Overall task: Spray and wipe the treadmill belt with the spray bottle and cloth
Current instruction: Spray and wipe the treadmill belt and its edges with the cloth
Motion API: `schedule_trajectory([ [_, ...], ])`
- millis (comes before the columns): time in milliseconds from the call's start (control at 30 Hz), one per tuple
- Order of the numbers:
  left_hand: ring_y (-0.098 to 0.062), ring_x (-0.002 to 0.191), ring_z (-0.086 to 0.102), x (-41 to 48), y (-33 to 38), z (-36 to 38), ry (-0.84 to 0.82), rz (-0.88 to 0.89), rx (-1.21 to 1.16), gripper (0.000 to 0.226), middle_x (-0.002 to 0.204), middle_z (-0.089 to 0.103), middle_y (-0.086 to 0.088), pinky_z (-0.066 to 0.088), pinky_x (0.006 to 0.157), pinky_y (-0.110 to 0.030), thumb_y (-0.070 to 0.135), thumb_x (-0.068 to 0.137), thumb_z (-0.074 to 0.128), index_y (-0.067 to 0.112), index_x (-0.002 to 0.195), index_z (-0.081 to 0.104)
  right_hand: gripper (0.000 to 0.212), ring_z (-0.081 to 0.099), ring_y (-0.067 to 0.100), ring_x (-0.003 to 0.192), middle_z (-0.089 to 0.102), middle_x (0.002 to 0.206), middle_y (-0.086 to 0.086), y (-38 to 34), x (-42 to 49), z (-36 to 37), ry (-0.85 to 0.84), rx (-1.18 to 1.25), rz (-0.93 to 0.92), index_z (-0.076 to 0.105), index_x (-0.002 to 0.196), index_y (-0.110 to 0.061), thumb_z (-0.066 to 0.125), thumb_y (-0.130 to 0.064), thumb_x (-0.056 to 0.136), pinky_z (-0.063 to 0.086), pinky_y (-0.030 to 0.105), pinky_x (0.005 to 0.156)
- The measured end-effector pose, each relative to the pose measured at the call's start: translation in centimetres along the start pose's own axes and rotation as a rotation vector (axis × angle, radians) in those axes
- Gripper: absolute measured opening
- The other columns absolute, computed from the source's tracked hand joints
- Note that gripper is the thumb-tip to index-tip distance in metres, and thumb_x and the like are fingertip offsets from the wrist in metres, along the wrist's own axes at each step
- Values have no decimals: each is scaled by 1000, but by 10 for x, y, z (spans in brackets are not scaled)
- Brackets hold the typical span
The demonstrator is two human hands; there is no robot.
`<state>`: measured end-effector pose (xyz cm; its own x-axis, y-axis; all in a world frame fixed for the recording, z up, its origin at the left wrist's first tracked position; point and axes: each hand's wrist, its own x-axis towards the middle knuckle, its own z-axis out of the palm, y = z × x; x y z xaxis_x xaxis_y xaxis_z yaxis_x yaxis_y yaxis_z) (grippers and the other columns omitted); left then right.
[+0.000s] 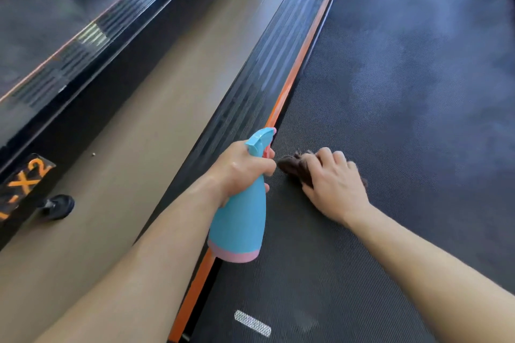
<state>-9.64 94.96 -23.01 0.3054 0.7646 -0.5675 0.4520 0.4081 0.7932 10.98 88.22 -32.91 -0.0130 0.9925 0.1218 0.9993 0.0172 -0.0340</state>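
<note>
Gripping the blue spray bottle [239, 220] by its neck in the left hand [239, 170], wrapping round it, above the orange strip [292, 83]; pressing the brown cloth [292, 166] onto the treadmill belt [390, 120] with the right hand [331, 184], curling over it, near the belt's left edge

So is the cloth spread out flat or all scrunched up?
Scrunched up: the brown cloth sits in a wrinkled lump under the right hand, not laid flat.

belt [404, 92] ahead: open | left: orange strip [295, 69], side rail [250, 86]
</note>
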Motion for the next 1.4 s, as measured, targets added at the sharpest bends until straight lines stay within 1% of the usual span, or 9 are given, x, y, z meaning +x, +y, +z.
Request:
schedule_trajectory([
  [233, -26, 69, 71, -2, -3, 0, -23, -20, -43, 56, 105, 72, -13, 65, 83, -49, 17, 63, 66, 19, 119, 72, 44, 46, 38, 114, 48, 125, 13, -4, 70, 5, -31, 92, 401, 51, 127, -17, 55, -47, 95, 43, 53, 89],
  [333, -24, 69, 70, -6, -7, 2, -18, -27, -54, 46, 105, 72, -8, 65, 70, -37, 11, 72, 68, 25, 115, 72, 46, 49, 37, 104, 50, 117, 12, -16, 37, 2, 20, 23, 266, 54, 123, -17, 61, -46, 89, 45, 50, 81],
  [500, -25, 63, 69, -14, -11, 14, -29, -56, 7, 63, 92, 68, -3, 65, 88, -53, 17, 61, 64, 22, 123, 71, 50, 52, 36, 93, 53, 108, 9, -14, -16, 0, 30, 28, 62, 58, 121, -17, 66, -47, 82, 48, 46, 69],
  [600, -26, 66, 66, -21, -8, 15, 30, -53, -30, 42, 98, 66, -3, 64, 72, -37, 5, 78, 66, 31, 111, 72, 48, 53, 36, 92, 53, 107, 9, -12, -12, -3, 11, 51, 66, 59, 120, -17, 65, -48, 83, 49, 46, 68],
  [767, -28, 67, 65, -45, -16, 18, 103, -125, -68, 37, 95, 67, -5, 59, 59, -28, -2, 88, 63, 27, 109, 72, 46, 51, 35, 97, 53, 112, 9, -23, -13, -7, -6, 98, 195, 56, 124, -18, 59, -49, 90, 46, 48, 76],
  [900, -27, 66, 70, -55, -25, 27, 73, -184, -53, 29, 111, 75, -14, 62, 69, -34, 2, 84, 66, 19, 106, 73, 53, 50, 37, 101, 52, 116, 12, -25, -23, -11, 14, 102, 312, 52, 130, -15, 58, -50, 92, 46, 50, 78],
  [1033, -23, 72, 71, -57, -30, 34, 15, -172, 31, 34, 104, 71, -7, 63, 78, -39, 10, 80, 69, 20, 113, 72, 58, 49, 38, 104, 51, 118, 13, -22, -38, -11, -8, 128, 423, 50, 135, -12, 59, -50, 92, 47, 51, 78],
  [1300, -23, 65, 70, -55, -22, 32, 59, -162, 33, 34, 86, 67, -2, 64, 77, -40, 12, 81, 66, 23, 112, 71, 57, 52, 38, 97, 53, 113, 14, -20, -53, -7, 18, 105, 402, 54, 131, -12, 66, -48, 88, 48, 51, 73],
  [1400, -25, 62, 70, -57, -20, 31, 79, -185, 14, 66, 75, 64, -1, 64, 87, -54, 20, 61, 61, 21, 127, 69, 58, 50, 38, 102, 52, 117, 13, -20, -52, -8, 4, 109, 425, 53, 133, -13, 63, -49, 89, 47, 51, 77],
])
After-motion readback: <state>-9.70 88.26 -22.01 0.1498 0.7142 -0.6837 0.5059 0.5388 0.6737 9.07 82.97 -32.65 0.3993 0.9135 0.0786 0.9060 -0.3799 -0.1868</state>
